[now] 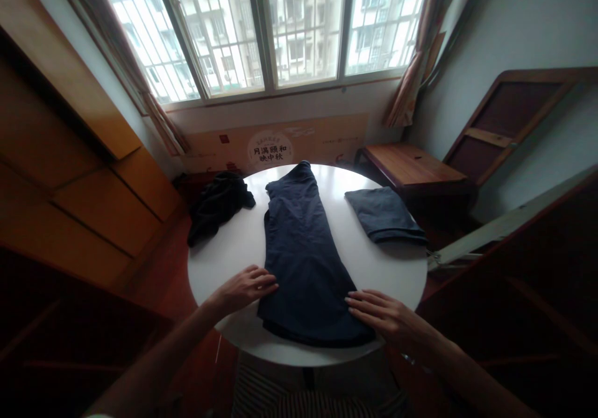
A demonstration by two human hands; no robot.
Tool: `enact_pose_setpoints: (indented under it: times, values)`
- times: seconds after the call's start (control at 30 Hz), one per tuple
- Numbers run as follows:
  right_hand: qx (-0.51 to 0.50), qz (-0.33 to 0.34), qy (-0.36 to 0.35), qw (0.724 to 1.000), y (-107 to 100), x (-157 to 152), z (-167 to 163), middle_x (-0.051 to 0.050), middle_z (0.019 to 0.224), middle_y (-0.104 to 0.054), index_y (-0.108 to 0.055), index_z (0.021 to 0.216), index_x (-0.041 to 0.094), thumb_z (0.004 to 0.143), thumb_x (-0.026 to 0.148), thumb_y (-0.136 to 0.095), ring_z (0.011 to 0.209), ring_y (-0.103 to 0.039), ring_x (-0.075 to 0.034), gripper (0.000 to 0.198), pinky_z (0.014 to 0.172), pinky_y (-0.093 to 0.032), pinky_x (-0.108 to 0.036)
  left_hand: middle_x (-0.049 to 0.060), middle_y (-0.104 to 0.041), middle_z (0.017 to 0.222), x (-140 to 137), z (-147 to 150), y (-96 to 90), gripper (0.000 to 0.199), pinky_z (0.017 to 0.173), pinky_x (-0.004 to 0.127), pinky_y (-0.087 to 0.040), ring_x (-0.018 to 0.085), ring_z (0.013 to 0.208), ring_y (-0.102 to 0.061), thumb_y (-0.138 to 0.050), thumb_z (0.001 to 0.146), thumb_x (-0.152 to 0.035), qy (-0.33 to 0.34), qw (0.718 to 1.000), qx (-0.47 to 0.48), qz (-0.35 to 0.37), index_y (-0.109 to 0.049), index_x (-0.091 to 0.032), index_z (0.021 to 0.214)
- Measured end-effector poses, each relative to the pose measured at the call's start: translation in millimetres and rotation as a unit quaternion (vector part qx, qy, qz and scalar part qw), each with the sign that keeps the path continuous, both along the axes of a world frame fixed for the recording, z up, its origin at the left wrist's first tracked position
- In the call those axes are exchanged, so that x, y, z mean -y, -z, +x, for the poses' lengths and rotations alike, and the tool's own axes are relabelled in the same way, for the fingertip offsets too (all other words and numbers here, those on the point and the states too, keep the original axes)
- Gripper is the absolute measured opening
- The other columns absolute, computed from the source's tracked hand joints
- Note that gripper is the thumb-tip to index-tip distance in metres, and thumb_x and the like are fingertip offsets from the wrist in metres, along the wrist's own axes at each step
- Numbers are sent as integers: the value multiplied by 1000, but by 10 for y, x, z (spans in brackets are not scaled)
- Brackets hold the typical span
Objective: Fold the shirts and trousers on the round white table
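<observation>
The left forearm (pixel 172 338) and right forearm (pixel 451 359) angle forward and inward, the left hand (pixel 246 288) palm-down with gently bent fingers, the right hand (pixel 384 312) nearer the body, its fingers straighter and slightly parted.

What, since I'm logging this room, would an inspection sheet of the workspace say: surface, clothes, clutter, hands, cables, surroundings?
Surface: white round table.
Clothes: dark blue garment laid out mid-table; folded garment on the right.
Clutter: black cloth, bunched at the left.
Hands: left hand at the dark blue garment's left edge, right hand at its right edge.
Cables: none certain; thin pale line below the table, unclear.
Surroundings: barred window, curtains, sign beneath the window.
</observation>
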State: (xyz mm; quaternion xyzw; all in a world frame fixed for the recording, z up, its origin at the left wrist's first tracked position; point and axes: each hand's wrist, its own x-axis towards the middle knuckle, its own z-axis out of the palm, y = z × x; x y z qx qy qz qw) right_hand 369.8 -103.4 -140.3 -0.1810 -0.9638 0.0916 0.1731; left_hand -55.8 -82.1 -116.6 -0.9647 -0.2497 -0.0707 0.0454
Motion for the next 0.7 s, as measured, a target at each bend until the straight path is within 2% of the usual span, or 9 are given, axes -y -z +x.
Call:
enact_pose_setpoints:
  times: [0.07, 0.13, 0.23, 0.3, 0.4, 0.47, 0.5, 0.6, 0.7]
  values:
    - [-16, -29, -4, 999, 22, -14, 43, -12, 129, -67, -65, 127, 19, 92, 7, -44, 125, -59, -23, 42, 109, -45, -45, 10, -69, 115, 37, 44, -32, 43, 94, 38, -51, 21, 102, -63, -49, 91, -3, 17, 999, 16, -25, -62, -22, 127]
    - [-25, -68, -2, 997, -27, -32, 95, -11, 125, -69, -67, 122, 21, 90, 9, -45, 122, -61, -22, 40, 110, -44, -45, 10, -70, 113, 91, 50, -93, 40, 94, 39, -50, 21, 101, -64, -50, 89, -6, 16, 997, 41, -65, -63, -21, 124]
    - [-46, -97, 10, 994, -267, -181, 84, -11, 116, -72, -70, 114, 20, 86, 7, -45, 113, -66, -21, 40, 108, -46, -44, 10, -70, 109, 46, 31, -238, 40, 95, 40, -50, 22, 98, -65, -53, 82, -12, 17, 984, 83, -158, -65, -22, 118]
    - [-71, -100, 29, 992, -500, -433, -41, -13, 112, -72, -71, 112, 18, 86, 4, -43, 107, -67, -21, 41, 102, -50, -41, 11, -71, 107, -169, 36, -340, 36, 95, 39, -49, 22, 96, -66, -51, 82, -15, -2, 968, 124, -219, -68, -21, 112]
    - [-89, -135, 67, 984, -823, -1026, -420, -11, 106, -72, -73, 106, 19, 88, 7, -47, 100, -68, -22, 34, 93, -54, -37, 13, -71, 109, -811, 99, -422, 34, 99, 39, -48, 26, 105, -64, -44, 85, -19, -88, 937, 199, -272, -72, -18, 104]
    - [-83, -180, 134, 971, -966, -1469, -741, -8, 98, -72, -74, 103, 18, 91, 14, -53, 93, -67, -21, 24, 90, -54, -36, 11, -70, 116, -1374, 167, -410, 34, 106, 39, -43, 26, 115, -61, -45, 83, -19, -152, 926, 239, -251, -73, -19, 103]
    - [-78, -194, 167, 964, -1012, -1676, -901, -7, 99, -71, -72, 104, 16, 93, 19, -55, 93, -66, -22, 21, 89, -54, -36, 10, -67, 126, -1661, 201, -387, 37, 112, 39, -38, 25, 124, -57, -46, 83, -19, -165, 926, 245, -236, -72, -19, 110]
    - [-73, -198, 194, 958, -1069, -2178, -1312, -7, 117, -64, -64, 118, 13, 95, 35, -60, 102, -64, -25, 32, 88, -55, -42, 8, -60, 138, -2405, 259, -279, 42, 118, 38, -29, 24, 137, -46, -49, 85, -20, -235, 919, 238, -211, -67, -20, 123]
    - [-66, -196, 192, 959, -1026, -2495, -1610, -8, 125, -60, -59, 125, 15, 96, 38, -60, 107, -62, -26, 38, 88, -54, -44, 5, -57, 142, -2861, 217, -144, 41, 120, 45, -22, 25, 139, -44, -51, 88, -23, -302, 910, 181, -216, -65, -24, 126]
